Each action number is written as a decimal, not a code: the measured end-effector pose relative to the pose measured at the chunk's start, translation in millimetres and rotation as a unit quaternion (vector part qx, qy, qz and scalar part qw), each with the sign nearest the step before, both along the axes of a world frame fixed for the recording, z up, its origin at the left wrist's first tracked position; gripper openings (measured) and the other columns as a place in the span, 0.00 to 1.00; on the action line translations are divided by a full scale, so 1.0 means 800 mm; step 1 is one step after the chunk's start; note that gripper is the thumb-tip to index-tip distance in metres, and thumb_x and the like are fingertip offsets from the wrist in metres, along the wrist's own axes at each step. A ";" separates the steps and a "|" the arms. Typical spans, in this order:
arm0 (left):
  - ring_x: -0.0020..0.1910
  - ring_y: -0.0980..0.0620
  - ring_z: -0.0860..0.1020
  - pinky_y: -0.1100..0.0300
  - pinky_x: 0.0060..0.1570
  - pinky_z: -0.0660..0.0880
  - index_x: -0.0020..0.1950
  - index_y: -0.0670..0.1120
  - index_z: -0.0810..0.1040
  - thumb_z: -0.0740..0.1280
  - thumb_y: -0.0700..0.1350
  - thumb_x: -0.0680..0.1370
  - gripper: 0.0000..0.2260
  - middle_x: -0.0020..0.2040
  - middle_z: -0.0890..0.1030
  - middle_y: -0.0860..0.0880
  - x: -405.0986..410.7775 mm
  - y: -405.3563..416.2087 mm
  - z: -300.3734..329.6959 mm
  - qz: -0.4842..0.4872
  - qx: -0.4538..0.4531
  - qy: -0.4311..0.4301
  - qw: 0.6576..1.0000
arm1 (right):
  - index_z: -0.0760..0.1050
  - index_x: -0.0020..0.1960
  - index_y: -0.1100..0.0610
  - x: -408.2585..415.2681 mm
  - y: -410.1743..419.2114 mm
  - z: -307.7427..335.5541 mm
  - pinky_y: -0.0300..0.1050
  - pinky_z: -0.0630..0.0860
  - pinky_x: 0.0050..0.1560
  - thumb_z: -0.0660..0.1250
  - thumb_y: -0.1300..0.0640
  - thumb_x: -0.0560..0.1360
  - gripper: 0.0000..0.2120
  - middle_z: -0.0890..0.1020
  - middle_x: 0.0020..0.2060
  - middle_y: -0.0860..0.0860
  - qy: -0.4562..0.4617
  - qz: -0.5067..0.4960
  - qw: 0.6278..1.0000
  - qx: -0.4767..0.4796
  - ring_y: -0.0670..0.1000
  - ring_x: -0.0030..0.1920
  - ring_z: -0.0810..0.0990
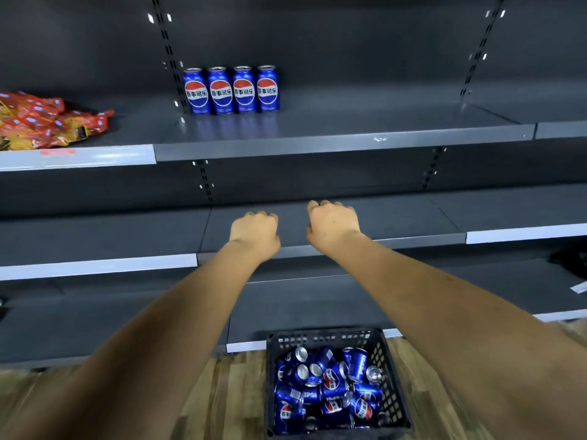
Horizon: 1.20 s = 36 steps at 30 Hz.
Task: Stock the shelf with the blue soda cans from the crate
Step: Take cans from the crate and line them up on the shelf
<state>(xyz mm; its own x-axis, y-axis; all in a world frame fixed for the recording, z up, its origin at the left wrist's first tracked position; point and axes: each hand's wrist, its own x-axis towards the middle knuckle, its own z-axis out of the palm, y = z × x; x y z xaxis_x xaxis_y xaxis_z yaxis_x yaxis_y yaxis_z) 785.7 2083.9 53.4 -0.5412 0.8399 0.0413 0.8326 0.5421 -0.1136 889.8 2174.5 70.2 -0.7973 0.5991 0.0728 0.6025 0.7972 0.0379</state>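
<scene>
While both hands [293, 228] hang loosely curled, empty, four blue cans [231, 89] stand upright.

The fingers of the left hand [255, 231] and the right hand [332, 223] curl away from the camera, so the fingertips and palms are hidden and whether either holds anything cannot be told. The pile of red snack packets [47, 120] is cut off by the left edge, and a dark object [571, 262] at the right edge is cut off and too blurred to identify. The near wall of the black crate [336, 336] runs out at the bottom edge, and the lower cans [330, 389] in it are buried under others, so their count cannot be told.
</scene>
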 end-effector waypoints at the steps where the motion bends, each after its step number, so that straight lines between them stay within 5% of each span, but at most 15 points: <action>1: 0.58 0.43 0.73 0.55 0.43 0.68 0.60 0.40 0.71 0.57 0.43 0.80 0.12 0.58 0.75 0.43 0.011 0.008 -0.006 0.001 -0.001 -0.002 1.000 | 0.66 0.65 0.61 0.013 0.008 -0.005 0.49 0.68 0.54 0.58 0.59 0.78 0.16 0.75 0.58 0.57 -0.009 0.000 1.000 -0.005 0.58 0.60 0.72; 17: 0.58 0.42 0.74 0.53 0.49 0.71 0.61 0.42 0.71 0.57 0.44 0.79 0.13 0.59 0.76 0.43 0.147 0.080 -0.143 0.003 -0.039 -0.093 0.995 | 0.67 0.64 0.60 0.145 0.095 -0.122 0.46 0.68 0.50 0.59 0.61 0.77 0.16 0.78 0.57 0.56 -0.064 0.044 0.997 -0.022 0.58 0.58 0.76; 24: 0.55 0.43 0.76 0.56 0.43 0.69 0.61 0.42 0.71 0.57 0.43 0.80 0.12 0.57 0.78 0.43 0.119 0.078 -0.282 0.047 -0.046 -0.086 0.994 | 0.67 0.66 0.59 0.117 0.085 -0.273 0.49 0.69 0.56 0.60 0.58 0.77 0.17 0.77 0.59 0.57 -0.091 0.053 0.993 -0.047 0.59 0.60 0.75; 36: 0.54 0.42 0.76 0.56 0.43 0.68 0.59 0.42 0.72 0.57 0.42 0.79 0.10 0.56 0.78 0.43 0.081 0.076 -0.568 0.019 -0.055 -0.107 0.993 | 0.71 0.60 0.59 0.084 0.079 -0.565 0.46 0.71 0.48 0.61 0.60 0.76 0.13 0.79 0.55 0.56 -0.107 0.034 0.991 -0.077 0.59 0.55 0.79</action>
<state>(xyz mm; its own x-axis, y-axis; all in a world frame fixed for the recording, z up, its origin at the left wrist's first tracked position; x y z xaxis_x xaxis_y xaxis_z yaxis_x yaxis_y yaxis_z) 850.3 2144.7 -400.7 -0.5594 0.8115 -0.1690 0.8229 0.5681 0.0039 957.2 2237.4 -382.2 -0.8237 0.5338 -0.1910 0.5379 0.8423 0.0341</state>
